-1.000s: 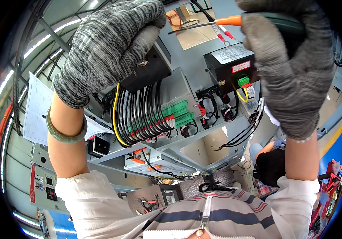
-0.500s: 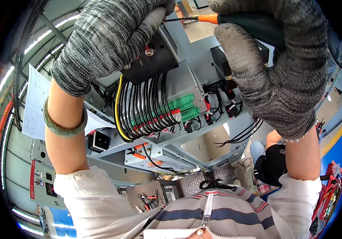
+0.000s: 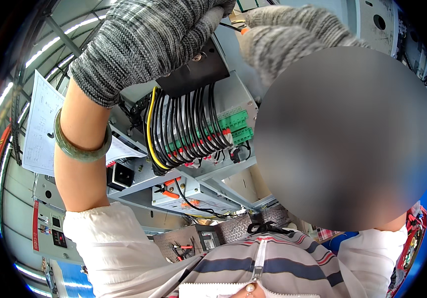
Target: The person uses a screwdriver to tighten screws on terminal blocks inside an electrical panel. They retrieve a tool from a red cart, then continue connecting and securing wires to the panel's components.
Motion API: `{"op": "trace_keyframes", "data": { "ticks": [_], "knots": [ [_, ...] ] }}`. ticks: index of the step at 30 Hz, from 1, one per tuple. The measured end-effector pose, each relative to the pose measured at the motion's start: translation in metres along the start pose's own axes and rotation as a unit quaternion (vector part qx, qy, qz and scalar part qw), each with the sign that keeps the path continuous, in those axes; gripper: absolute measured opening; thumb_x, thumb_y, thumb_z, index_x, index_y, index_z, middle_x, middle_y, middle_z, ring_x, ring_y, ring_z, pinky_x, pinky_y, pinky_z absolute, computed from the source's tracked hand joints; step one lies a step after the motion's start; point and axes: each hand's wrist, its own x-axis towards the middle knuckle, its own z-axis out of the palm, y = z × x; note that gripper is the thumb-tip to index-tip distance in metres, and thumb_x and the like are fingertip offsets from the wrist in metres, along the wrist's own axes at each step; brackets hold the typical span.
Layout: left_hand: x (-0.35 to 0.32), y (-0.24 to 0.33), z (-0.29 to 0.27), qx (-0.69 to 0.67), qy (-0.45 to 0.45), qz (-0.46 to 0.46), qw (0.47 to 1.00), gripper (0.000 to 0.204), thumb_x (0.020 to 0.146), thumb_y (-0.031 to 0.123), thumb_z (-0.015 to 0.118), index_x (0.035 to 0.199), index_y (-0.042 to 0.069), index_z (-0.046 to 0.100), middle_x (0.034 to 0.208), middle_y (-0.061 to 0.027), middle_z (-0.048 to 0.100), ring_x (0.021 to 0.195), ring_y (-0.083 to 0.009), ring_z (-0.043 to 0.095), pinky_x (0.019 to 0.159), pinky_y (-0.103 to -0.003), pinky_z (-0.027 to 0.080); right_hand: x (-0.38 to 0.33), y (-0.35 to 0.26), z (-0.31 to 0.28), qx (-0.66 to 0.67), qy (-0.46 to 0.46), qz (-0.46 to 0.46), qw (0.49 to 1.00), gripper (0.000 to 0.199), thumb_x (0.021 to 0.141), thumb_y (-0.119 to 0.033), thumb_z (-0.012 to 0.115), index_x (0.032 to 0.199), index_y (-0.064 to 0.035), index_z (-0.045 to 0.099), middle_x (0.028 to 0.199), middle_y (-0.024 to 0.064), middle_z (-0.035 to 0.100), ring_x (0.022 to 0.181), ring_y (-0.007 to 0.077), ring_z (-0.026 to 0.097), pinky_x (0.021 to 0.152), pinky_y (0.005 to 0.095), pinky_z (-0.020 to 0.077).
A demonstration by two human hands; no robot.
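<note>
My left hand [image 3: 149,47], in a grey knitted glove, is raised over a black box-shaped part [image 3: 196,74]. Its fingers are pressed together at the upper edge; whatever they pinch is hidden. To the right, my right hand [image 3: 293,39], in a matching glove and smeared by motion, is closed round a screwdriver [image 3: 244,31]. Only the orange collar and dark shaft of the screwdriver show, with the shaft pointing at my left fingertips. Below my left hand, a bundle of black wires [image 3: 183,126] with one yellow wire curves down to green terminal blocks [image 3: 233,120].
Paper sheets [image 3: 42,124] hang at the left. Orange-handled pliers [image 3: 167,189] lie below the wires, near a grey metal frame [image 3: 213,169]. More hand tools [image 3: 183,248] rest on a lower surface. A round grey blur hides much of the right side, including my right forearm.
My right hand has moved up and left and turned, so the screwdriver's handle no longer shows. My left hand has shifted slightly right. The grey blur now covers the right side.
</note>
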Motion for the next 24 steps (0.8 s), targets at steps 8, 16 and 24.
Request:
{"op": "trace_keyframes", "data": {
  "ticks": [8,16,24],
  "knots": [
    [-0.002,-0.003,0.006,0.01,0.018,0.016,1.0,0.021,0.088,0.021,0.065,0.103,0.005,0.062,0.086,-0.0126,0.066,0.082,-0.0325,0.067,0.075,-0.042,0.053,0.003,-0.012,-0.005,-0.032,-0.04,-0.044,0.998,0.033,0.096,-0.014,0.062,0.127,-0.0012,0.06,0.113,0.014,0.066,0.102,0.0227,0.066,0.088,0.0364,0.0557],
    [-0.007,-0.006,0.009,0.018,0.038,0.028,0.999,0.032,0.087,0.026,0.068,0.111,0.006,0.063,0.096,-0.0132,0.068,0.088,-0.0323,0.067,0.079,-0.043,0.054,0.002,-0.014,-0.005,-0.038,-0.053,-0.073,0.995,0.034,0.096,-0.014,0.062,0.127,-0.0013,0.06,0.115,0.0135,0.066,0.105,0.0226,0.066,0.09,0.0365,0.0552],
    [-0.013,0.003,0.02,0.075,0.089,0.044,0.992,0.042,0.085,0.031,0.071,0.119,0.006,0.064,0.106,-0.0138,0.07,0.094,-0.0321,0.068,0.083,-0.043,0.054,0.002,-0.011,-0.007,-0.042,-0.059,-0.089,0.993,0.035,0.096,-0.014,0.063,0.128,-0.0013,0.06,0.117,0.013,0.066,0.107,0.0224,0.065,0.092,0.0366,0.0547]
  ]
}}
